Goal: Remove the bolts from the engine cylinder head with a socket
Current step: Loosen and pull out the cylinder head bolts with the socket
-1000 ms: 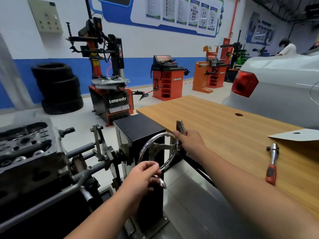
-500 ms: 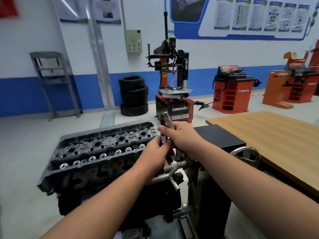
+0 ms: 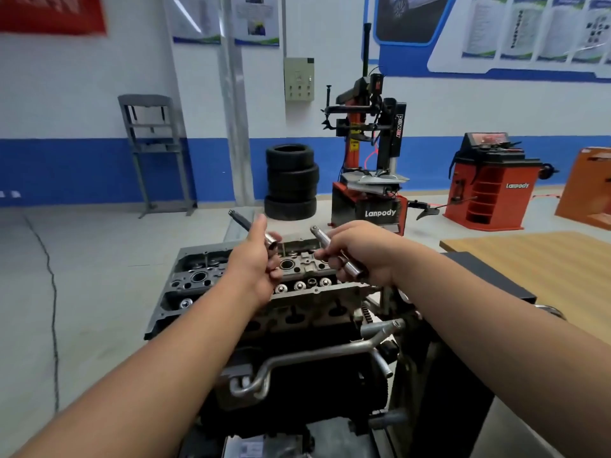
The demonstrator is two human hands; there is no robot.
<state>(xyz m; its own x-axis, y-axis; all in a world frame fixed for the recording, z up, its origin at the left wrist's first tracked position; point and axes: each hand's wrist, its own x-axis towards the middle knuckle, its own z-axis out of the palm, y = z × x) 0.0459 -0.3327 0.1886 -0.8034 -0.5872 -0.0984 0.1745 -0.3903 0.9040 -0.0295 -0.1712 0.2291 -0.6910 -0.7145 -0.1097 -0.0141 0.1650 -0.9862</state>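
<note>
A grey cylinder head (image 3: pixel 198 285) sits on top of an engine mounted on a black stand, just below my hands. My left hand (image 3: pixel 254 262) grips a long chrome socket on a dark extension (image 3: pixel 256 231), its open end pointing down to the right. My right hand (image 3: pixel 360 252) holds a second chrome socket piece (image 3: pixel 334 251) at an angle, a short gap from the left one. Both hands hover above the right half of the head. Round bolt heads and valve parts (image 3: pixel 299 285) show along its near edge.
A wooden table (image 3: pixel 535 259) stands to the right behind the black stand box (image 3: pixel 489 282). A stack of tyres (image 3: pixel 291 181), a Lanpody tyre changer (image 3: pixel 370 180) and a red balancer (image 3: pixel 489 183) line the far wall. Metal coolant pipes (image 3: pixel 297 358) cross the engine's front.
My view swung left from the stand's handwheel to the engine. My hands left the handwheel, came together over the cylinder head, then drew apart, each now holding a socket piece.
</note>
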